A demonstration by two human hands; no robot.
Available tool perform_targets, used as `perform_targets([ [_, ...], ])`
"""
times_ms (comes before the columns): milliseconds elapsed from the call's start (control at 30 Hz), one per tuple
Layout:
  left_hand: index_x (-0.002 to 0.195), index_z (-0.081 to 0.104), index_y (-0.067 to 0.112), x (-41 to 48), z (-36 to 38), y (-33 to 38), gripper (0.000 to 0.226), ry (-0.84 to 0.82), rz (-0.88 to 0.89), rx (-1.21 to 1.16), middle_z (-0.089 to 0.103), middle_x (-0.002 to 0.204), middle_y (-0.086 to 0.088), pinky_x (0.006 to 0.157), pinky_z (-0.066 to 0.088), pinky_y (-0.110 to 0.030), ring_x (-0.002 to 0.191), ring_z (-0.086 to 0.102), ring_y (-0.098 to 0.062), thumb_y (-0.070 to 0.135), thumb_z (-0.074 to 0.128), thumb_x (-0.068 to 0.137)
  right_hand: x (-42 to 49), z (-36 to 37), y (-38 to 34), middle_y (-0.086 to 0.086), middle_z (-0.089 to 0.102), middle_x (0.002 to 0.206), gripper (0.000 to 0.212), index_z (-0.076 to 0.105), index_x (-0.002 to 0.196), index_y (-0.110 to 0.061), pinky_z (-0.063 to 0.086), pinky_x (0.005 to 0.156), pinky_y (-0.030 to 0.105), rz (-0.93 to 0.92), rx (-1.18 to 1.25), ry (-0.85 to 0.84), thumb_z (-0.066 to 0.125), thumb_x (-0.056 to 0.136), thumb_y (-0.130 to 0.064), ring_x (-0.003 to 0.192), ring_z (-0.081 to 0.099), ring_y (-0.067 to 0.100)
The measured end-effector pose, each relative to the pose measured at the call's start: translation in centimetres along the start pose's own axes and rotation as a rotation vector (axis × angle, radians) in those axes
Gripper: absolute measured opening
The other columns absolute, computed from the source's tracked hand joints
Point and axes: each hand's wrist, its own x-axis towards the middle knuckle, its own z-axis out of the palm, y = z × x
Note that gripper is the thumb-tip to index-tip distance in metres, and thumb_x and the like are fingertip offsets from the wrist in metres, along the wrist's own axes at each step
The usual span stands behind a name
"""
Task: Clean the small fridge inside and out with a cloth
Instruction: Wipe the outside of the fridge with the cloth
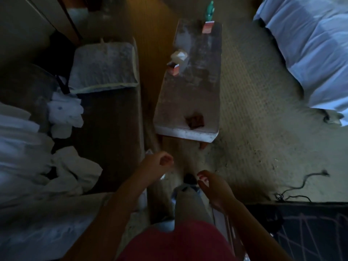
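Left hand (160, 162): fingers curled in, nothing in it (a bit blurry).
Right hand (211, 187): fingers loose, holding nothing.
Grey top (188, 102): long, at 12 o'clock from my hands; I cannot tell if it is the fridge.
White lump (178, 55): on that top, with a red box (173, 69) just beside it at 7 o'clock; cloth or not, I cannot tell.

No legible text anywhere; view dim, blurred. Far red-and-white carton (207, 28) on low table (188, 102): print unreadable. Near red-and-white carton (173, 69), same table: faces smeared, no letters resolved. Green bottle (210, 8) beyond table: label unreadable.
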Motion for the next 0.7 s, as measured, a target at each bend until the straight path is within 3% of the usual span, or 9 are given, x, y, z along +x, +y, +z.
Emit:
perform_targets([
  [100,0.104,0.065,0.021,4.6,-1.3,-0.1,0.014,-0.026,-0.049,0.023,0.067,0.099,0.008,0.083,0.051,-0.022,0.096,0.064,-0.009,0.021,0.063,0.091,6.3,-0.7,0.8,-0.002,0.066,0.113,0.023,0.061,0.116,-0.023,0.048,0.092,0.031,0.054,0.017,-0.087,0.051,0.096,-0.03,0.101,0.061,0.013],
  [200,0.093,0.055,0.03,9.7,-2.9,0.2,0.015,-0.019,-0.14,0.0,0.054,0.088,0.018,0.066,0.041,-0.004,0.083,0.056,0.004,0.016,0.059,0.093,13.8,-1.4,2.0,0.001,0.067,0.112,0.021,0.062,0.112,-0.021,0.05,0.092,0.033,0.106,-0.013,-0.178,0.051,0.096,-0.028,0.098,0.063,0.014],
  [267,0.091,0.056,0.026,14.3,-3.9,0.0,0.02,0.026,-0.209,-0.015,0.053,0.085,0.015,0.062,0.04,-0.001,0.071,0.057,0.009,0.006,0.058,0.092,19.6,-2.2,3.1,0.003,0.065,0.114,0.023,0.061,0.115,-0.019,0.049,0.093,0.033,0.141,-0.026,-0.235,0.052,0.095,-0.025,0.102,0.062,0.016],
  [333,0.108,0.06,0.011,19.4,-4.7,0.0,0.02,0.085,-0.269,-0.005,0.055,0.09,0.004,0.062,0.038,0.002,0.07,0.053,0.006,0.001,0.056,0.092,26.1,-3.2,4.0,0.007,0.062,0.117,0.029,0.059,0.121,-0.013,0.048,0.095,0.035,0.163,-0.038,-0.298,0.052,0.094,-0.021,0.107,0.06,0.022],
  [433,0.119,0.06,0.003,27.3,-5.1,0.4,0.025,0.114,-0.311,0.048,0.059,0.103,-0.006,0.06,0.037,-0.006,0.084,0.051,-0.011,0.01,0.055,0.095,35.1,-5.0,5.1,0.02,0.06,0.119,0.029,0.059,0.12,0.001,0.043,0.093,0.035,0.095,-0.141,-0.373,0.052,0.096,-0.014,0.113,0.057,0.034],
  [567,0.115,0.061,0.006,35.2,-3.9,1.1,0.03,0.022,-0.309,0.048,0.064,0.11,-0.012,0.085,0.048,-0.035,0.099,0.061,-0.025,0.024,0.056,0.092,44.4,-7.9,5.0,0.021,0.054,0.13,0.032,0.055,0.127,0.0,0.039,0.097,0.032,0.009,-0.353,-0.452,0.047,0.098,-0.012,0.119,0.052,0.031],
  [700,0.119,0.059,0.005,40.2,-2.6,1.5,0.029,-0.026,-0.34,0.114,0.064,0.112,-0.015,0.087,0.046,-0.035,0.103,0.06,-0.03,0.021,0.053,0.096,53.0,-9.4,4.5,0.022,0.037,0.146,0.052,0.038,0.142,-0.001,0.029,0.109,0.037,0.024,-0.458,-0.456,0.053,0.096,-0.021,0.133,0.038,0.034],
])
